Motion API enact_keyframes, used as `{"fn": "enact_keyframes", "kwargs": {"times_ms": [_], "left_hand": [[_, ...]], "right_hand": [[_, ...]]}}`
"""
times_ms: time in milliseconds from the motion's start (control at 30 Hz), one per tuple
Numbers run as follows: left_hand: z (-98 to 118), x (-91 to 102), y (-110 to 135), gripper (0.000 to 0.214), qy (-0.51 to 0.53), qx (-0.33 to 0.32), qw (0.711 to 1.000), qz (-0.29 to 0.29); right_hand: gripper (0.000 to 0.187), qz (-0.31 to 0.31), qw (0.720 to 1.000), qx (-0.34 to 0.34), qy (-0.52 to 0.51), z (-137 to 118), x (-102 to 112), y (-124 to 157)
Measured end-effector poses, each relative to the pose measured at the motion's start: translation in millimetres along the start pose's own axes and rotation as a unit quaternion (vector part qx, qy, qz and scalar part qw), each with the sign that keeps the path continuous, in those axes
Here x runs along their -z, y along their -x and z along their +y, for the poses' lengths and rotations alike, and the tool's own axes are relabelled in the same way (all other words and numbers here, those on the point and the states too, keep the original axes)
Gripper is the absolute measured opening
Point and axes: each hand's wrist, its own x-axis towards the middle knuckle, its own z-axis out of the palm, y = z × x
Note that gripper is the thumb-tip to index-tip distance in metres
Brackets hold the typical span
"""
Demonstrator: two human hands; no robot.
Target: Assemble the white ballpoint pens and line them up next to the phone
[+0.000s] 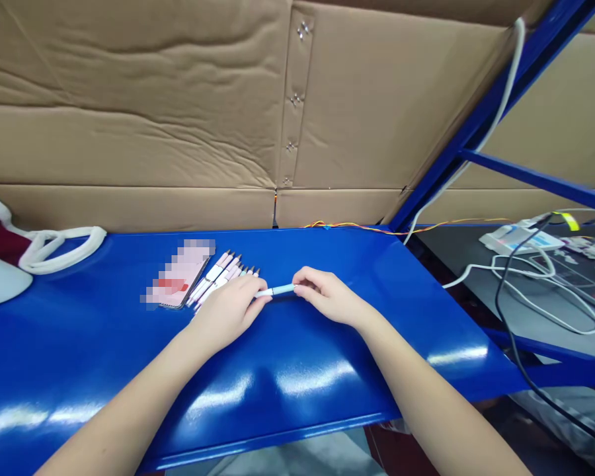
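A light blue pen lies level just above the blue metal shelf, held at both ends. My left hand pinches its left end with closed fingers. My right hand grips its right end, fingers curled. Just left of my left hand, a row of several white and pink pens lies side by side on the shelf, partly hidden by that hand.
A phone lies left of the pens. A white bag with a looped handle sits at the far left. Cardboard walls the back. White and black cables and small devices cover the lower surface on the right.
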Motion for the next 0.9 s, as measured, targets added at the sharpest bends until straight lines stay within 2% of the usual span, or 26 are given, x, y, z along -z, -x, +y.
{"fn": "enact_keyframes", "kwargs": {"times_ms": [133, 267, 400, 567, 633, 900], "left_hand": [[-0.3, -1.3, 0.2, 0.025, 0.014, -0.003, 1.000, 0.008], [0.0, -1.7, 1.0, 0.024, -0.006, -0.012, 1.000, 0.014], [0.7, 0.4, 1.0, 0.023, -0.020, -0.007, 1.000, 0.000], [0.2, 2.0, 0.0, 0.031, -0.050, 0.013, 0.998, -0.032], [-0.9, 0.1, 0.1, 0.033, -0.065, 0.007, 0.997, -0.032], [-2.8, -4.6, 2.8, 0.031, -0.122, -0.022, 0.992, 0.040]], "right_hand": [[0.018, 0.017, 0.999, 0.023, 0.037, 0.5, -1.5, -1.9], [0.026, 0.020, 0.999, 0.028, 0.026, -0.4, -5.8, -3.3], [0.027, 0.016, 1.000, 0.007, 0.001, -0.4, -5.1, -3.2], [0.019, 0.079, 0.992, -0.055, -0.079, 5.9, 2.2, -3.4], [0.021, 0.091, 0.988, -0.078, -0.102, 8.8, 2.0, -4.0], [0.032, 0.080, 0.986, -0.079, -0.123, 15.0, -0.9, -4.8]]}}
